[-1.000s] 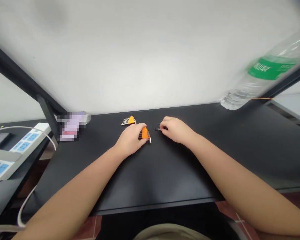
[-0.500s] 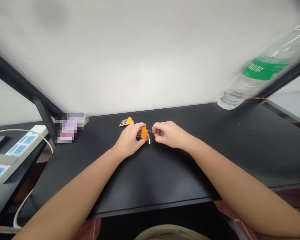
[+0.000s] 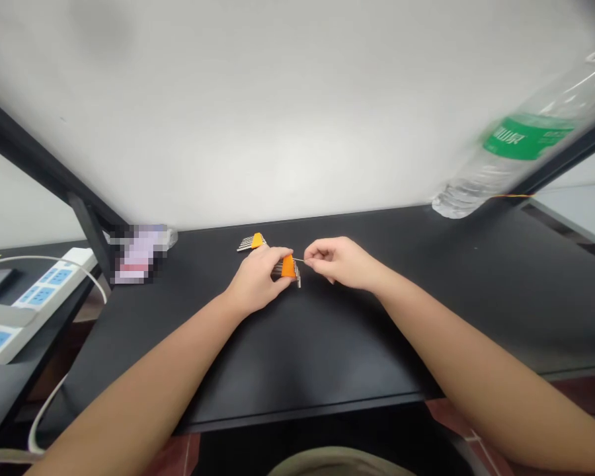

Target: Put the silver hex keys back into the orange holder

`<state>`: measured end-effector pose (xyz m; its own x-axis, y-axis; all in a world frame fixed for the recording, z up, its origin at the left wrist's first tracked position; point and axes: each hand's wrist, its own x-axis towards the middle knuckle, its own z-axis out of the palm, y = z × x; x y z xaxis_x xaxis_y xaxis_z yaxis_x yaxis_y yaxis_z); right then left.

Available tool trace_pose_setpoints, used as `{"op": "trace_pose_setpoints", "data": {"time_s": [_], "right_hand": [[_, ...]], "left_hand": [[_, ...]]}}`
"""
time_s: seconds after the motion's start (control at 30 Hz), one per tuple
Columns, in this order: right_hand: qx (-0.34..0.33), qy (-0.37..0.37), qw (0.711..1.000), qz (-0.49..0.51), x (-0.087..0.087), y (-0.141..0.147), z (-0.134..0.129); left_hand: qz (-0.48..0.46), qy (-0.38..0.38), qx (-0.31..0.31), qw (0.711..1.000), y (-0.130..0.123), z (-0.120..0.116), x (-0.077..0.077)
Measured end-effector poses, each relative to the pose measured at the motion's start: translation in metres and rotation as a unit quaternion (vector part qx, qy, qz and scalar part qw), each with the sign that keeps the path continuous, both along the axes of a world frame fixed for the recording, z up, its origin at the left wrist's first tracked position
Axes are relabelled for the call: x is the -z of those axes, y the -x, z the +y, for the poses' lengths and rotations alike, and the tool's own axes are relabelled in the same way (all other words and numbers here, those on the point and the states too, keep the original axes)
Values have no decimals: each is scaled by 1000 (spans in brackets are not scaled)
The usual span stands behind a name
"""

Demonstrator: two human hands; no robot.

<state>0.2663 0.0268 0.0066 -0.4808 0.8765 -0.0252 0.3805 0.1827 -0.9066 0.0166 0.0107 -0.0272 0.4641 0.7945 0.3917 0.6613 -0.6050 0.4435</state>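
Note:
My left hand (image 3: 258,277) grips an orange hex key holder (image 3: 288,266) between thumb and fingers, just above the black table. Several metal keys stick out of it, their short bent ends on the right side. Close to its right, my right hand (image 3: 340,263) pinches the end of a thin hex key (image 3: 299,260) that reaches to the holder's upper right edge. Whether its tip sits inside a slot is too small to tell. Behind my left hand lies a second orange holder (image 3: 257,240) with several metal keys pointing left.
At the back right a large clear bottle (image 3: 518,137) with a green label stands by the wall. A blurred-out package (image 3: 137,254) lies at the back left. Further left are a white power strip (image 3: 39,297) and a white cable (image 3: 36,416). The black table (image 3: 307,357) ends near my body.
My right hand has turned slightly, its fingers more extended along the thin key, which now lies more level against the holder. My left hand's grip looks the same.

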Motion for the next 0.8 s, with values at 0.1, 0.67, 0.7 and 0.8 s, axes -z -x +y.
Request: {"op": "trace_pose_setpoints", "data": {"time_s": [0.1, 0.67, 0.7, 0.8], "right_hand": [[21, 73, 996, 51, 2, 1, 3], [15, 237, 952, 192, -2, 30, -30], [22, 197, 969, 145, 0, 25, -26], [68, -14, 996, -49, 10, 5, -8]], "left_hand": [[9, -18, 20, 1000, -1, -1, 1], [11, 18, -71, 997, -2, 0, 0], [21, 24, -71, 997, -2, 1, -1], [46, 37, -76, 995, -2, 1, -2]]}}
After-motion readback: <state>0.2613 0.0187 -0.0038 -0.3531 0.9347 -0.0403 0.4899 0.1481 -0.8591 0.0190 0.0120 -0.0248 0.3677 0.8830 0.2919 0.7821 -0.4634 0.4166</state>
